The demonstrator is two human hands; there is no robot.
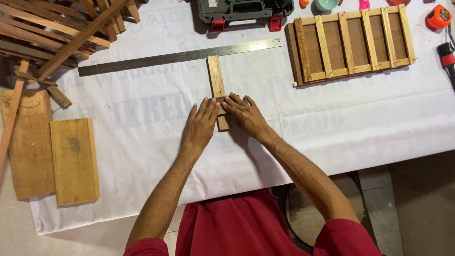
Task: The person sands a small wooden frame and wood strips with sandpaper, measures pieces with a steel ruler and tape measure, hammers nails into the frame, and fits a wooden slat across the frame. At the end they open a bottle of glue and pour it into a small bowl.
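Only one view: head cam, worn by the person, looked almost straight down at the table (360, 123) from above. Person's far side lay at top of frame, lap and red shirt (237, 223) at bottom, so cam faced fwd and down. Range was close, abt arm's reach: both forearms ran up from bottom edge to centre. Floor (422, 204) showed at lower right past the table edge. No 2nd view, so no overlap.

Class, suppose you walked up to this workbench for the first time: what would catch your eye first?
Probably the left hand and right hand, pressed flat on a narrow wooden strip at the centre, its far end touching a long steel ruler. Next, the slatted wooden frame at upper right and the heap of wooden slats at upper left.
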